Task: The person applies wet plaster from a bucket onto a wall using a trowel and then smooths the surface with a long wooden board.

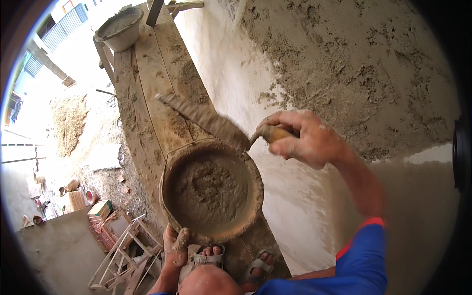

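My right hand (309,137) grips the wooden handle of a mortar-coated trowel (211,118). Its blade points up and left above the far rim of a round basin (258,179), slightly blurred by motion. Wet grey mortar (211,187) fills the lower part of the basin, heaped and rough in the middle. At the basin's near left edge, my left hand (177,246) holds the rim, its mortar-smeared thumb on the outside edge and the other fingers partly hidden.
The basin stands on a plank scaffold (147,83) smeared with mortar. A second mortar tub (120,29) sits at its far end. To the right rises a wall (344,73) partly covered in rough plaster. Sandalled feet are near the basin. Below left lie a wooden frame (125,250) and a sand pile (69,123).
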A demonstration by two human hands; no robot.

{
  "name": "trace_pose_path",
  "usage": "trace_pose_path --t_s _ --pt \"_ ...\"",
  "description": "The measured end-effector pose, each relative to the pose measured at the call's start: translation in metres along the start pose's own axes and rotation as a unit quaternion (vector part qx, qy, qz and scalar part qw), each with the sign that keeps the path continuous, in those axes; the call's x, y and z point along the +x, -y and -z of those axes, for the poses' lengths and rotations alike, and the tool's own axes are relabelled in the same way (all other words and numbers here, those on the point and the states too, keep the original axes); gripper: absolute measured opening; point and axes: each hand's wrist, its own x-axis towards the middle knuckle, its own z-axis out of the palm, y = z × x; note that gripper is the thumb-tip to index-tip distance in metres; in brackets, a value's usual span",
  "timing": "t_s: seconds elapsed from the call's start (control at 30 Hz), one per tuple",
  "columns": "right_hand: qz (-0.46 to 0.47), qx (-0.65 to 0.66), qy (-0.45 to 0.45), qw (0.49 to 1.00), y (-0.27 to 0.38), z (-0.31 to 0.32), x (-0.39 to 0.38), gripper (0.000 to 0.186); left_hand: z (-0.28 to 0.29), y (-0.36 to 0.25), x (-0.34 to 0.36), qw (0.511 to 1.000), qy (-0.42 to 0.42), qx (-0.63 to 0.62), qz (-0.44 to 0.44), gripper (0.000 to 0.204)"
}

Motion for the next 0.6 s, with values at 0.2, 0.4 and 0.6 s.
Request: trace_pose_path --t_s 0.2,0.4,0.6 --pt "-0.085 -0.272 -0.427 0.858 -0.141 0.159 0.037 0.020 -0.016 -0.009 0.007 1.000 -0.004 -0.004 0.028 0.040" --pt "-0.067 -0.329 -0.438 0.834 -0.014 0.106 -0.012 0.037 -0.005 -0.013 -0.005 0.999 0.009 -0.041 0.033 0.037" --pt "-0.033 -0.423 -0.054 0.904 -0.006 -0.017 -0.060 0.039 -0.007 -0.007 0.005 0.999 0.015 -0.012 0.038 0.036"
